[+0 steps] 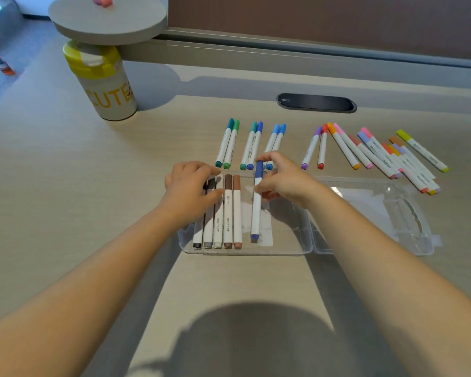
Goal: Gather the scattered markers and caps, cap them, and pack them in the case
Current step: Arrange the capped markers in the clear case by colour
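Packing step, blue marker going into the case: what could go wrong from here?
1. The dark blue marker in the right hand sits apart from the five packed markers; set down there, it may leave a gap in the row.
2. The left hand rests on that row and may knock it askew.
3. The clear case is light and might slide.

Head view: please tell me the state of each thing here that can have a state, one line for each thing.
Clear case: open, lid laid flat to the right.
Five markers in the case: capped, side by side at the left.
Blue marker: capped, held by the right hand over the case.
Left hand: resting on the packed markers.
Markers on the desk: capped, not yet packed.
Yellow-lidded tub: closed.
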`<action>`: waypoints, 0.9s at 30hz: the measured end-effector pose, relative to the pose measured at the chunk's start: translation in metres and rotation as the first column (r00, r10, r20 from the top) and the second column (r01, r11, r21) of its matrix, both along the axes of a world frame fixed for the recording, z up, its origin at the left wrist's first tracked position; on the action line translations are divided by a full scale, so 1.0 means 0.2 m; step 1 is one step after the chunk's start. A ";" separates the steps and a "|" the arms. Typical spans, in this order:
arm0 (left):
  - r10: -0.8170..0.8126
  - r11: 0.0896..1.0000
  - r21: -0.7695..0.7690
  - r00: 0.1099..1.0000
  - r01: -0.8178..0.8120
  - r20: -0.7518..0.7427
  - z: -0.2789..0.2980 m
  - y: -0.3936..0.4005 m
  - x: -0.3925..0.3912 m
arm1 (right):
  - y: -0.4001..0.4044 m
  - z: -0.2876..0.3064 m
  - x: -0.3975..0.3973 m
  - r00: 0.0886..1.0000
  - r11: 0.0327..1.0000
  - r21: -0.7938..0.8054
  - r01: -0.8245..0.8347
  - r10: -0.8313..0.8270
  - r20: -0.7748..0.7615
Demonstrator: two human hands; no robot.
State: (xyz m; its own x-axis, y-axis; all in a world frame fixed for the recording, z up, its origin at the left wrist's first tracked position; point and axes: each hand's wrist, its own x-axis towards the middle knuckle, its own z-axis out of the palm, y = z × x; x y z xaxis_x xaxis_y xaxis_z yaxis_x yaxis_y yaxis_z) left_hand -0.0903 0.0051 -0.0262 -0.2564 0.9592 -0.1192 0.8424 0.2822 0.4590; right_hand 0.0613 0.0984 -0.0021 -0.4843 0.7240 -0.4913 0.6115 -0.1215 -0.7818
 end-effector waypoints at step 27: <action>-0.199 0.976 -0.137 0.952 0.170 -0.234 -0.11 0.06 0.00 | 0.29 -0.12 -0.28 0.895 0.815 0.574 -0.081 -0.194 0.402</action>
